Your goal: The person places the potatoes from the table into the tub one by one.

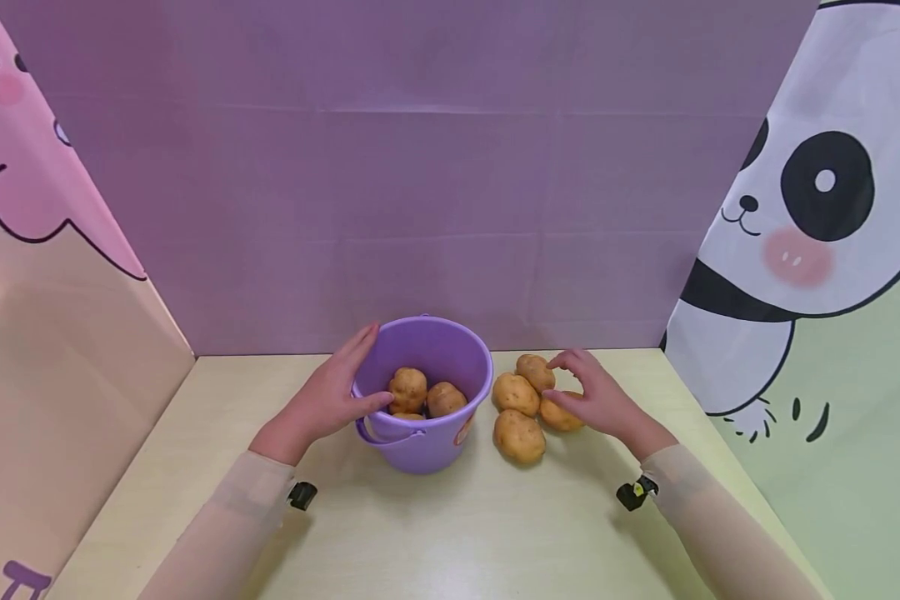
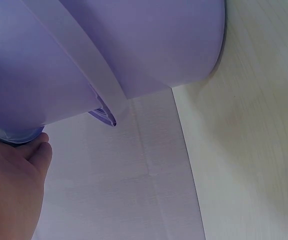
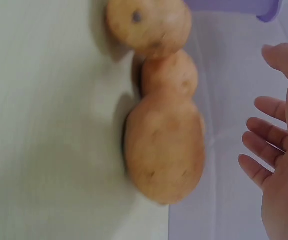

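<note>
A purple bucket stands upright on the table, with potatoes inside it. My left hand holds the bucket's left rim, the thumb reaching over the edge. In the left wrist view that hand is at the rim, its fingertips partly hidden. Right of the bucket, several loose potatoes lie close together. My right hand hovers over the rear ones, fingers spread and loosely bent. In the right wrist view, a gap separates this hand from the nearest potato.
The bucket's handle hangs down at its front left. A purple backdrop rises behind the pale wooden table. Side panels show a pink cartoon figure and a panda.
</note>
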The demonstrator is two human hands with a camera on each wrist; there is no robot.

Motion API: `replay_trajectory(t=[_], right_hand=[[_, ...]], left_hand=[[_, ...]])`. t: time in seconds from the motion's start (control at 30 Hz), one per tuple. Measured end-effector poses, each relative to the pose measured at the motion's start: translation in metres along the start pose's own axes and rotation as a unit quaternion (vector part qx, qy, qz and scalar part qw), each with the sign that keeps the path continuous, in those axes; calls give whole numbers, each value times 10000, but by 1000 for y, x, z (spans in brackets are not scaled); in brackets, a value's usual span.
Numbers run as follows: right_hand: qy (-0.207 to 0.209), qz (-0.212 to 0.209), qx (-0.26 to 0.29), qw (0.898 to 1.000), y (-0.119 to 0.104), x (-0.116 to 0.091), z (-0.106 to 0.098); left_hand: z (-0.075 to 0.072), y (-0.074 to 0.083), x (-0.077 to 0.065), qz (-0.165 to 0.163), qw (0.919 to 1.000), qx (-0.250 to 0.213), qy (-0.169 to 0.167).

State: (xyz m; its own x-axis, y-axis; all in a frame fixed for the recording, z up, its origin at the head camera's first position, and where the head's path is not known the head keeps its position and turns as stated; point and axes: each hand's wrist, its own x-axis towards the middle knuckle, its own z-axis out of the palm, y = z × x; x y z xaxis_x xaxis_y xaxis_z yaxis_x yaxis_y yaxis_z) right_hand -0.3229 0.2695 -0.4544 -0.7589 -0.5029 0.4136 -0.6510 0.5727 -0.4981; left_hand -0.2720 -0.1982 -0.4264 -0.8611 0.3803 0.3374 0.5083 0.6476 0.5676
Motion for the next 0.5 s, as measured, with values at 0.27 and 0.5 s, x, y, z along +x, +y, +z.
replay_trajectory(t=[0.27, 0.5], right_hand=[[-161, -98, -632, 9978, 15, -16, -1], [-216, -176, -801, 9964, 22, -24, 1]], left_hand=[[0, 0, 0, -13, 10000, 10, -13], [0, 0, 0, -8, 10000, 33, -12]])
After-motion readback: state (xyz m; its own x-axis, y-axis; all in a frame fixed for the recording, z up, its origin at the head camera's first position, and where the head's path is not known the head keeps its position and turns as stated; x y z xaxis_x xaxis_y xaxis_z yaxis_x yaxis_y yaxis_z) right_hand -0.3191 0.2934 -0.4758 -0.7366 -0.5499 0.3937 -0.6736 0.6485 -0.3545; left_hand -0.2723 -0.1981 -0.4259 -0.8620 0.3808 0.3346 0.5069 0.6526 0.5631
